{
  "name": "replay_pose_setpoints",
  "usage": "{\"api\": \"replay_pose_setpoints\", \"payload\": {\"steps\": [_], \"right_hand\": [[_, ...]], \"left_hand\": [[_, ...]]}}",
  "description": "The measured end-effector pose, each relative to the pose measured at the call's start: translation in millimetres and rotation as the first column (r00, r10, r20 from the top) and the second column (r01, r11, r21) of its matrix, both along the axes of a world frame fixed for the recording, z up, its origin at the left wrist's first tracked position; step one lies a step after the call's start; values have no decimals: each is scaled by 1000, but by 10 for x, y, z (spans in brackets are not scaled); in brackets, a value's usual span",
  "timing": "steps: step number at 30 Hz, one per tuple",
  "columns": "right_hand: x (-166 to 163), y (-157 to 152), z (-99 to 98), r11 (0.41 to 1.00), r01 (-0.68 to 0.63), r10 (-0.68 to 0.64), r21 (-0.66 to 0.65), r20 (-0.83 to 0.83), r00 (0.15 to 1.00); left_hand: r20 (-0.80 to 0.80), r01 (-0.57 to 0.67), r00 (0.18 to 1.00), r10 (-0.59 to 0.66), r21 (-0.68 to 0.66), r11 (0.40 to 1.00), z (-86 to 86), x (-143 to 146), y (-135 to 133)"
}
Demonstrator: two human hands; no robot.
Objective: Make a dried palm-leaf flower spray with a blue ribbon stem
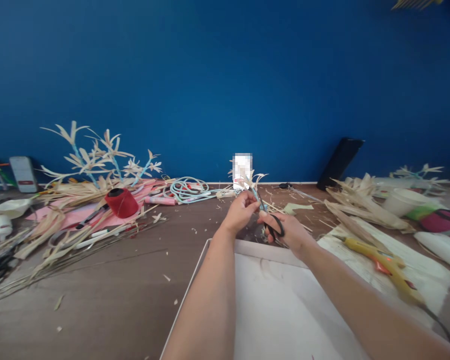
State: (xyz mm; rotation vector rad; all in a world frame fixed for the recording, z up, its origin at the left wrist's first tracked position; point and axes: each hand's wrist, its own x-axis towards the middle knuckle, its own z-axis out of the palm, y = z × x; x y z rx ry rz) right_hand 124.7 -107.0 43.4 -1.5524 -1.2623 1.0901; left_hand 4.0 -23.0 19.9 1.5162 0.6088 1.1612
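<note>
My left hand (240, 212) is closed in a pinch on a small straw-leaf flower on a light blue stem (252, 184), held above the far edge of a white board (270, 310). My right hand (290, 231) grips black-handled scissors (274, 227), fingers through the loops, blades pointing up toward the stem. Both hands meet just above the brown tabletop (135, 285).
A yellow glue gun (382, 262) lies on a cloth to the right. A red thread spool (122, 202), pink paper, dried leaf strips and finished straw flowers (97, 155) fill the left. Coiled light cords (187, 190) lie at the back, a white bowl (403, 200) at right.
</note>
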Motion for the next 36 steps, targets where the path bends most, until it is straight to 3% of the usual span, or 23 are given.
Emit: {"api": "replay_pose_setpoints", "payload": {"steps": [5, 10, 19, 21, 23, 27, 31, 36], "right_hand": [[-38, 6, 2, 999, 45, -45, 10, -30, 999], [-57, 30, -20, 993, 97, -100, 66, 40, 994], [49, 51, -54, 992, 54, -57, 118, 23, 998], [163, 70, -8, 985, 90, -107, 148, 113, 988], [335, 107, 28, 975, 154, -199, 158, 329, 923], [685, 170, 29, 961, 252, -259, 117, 706, 659], [802, 149, 31, 981, 195, -90, -14, 852, 515], [774, 128, 38, 981, 192, -56, -16, 931, 361]], "left_hand": [[-14, -11, 1000, 11, 8, 1000, -3, 8, 10], [-16, -20, 1000, 20, 24, 1000, -52, 12, 61], [40, -24, 999, 23, 23, 999, -34, 1, 36], [82, -30, 996, 29, 10, 999, -37, -3, 46], [99, -41, 994, 40, 4, 999, -41, -8, 57], [30, -110, 994, 109, 7, 994, -53, -17, 72], [-12, -136, 991, 136, 6, 991, -82, -13, 89], [-32, -133, 991, 133, 1, 991, -121, 2, 105]]}}
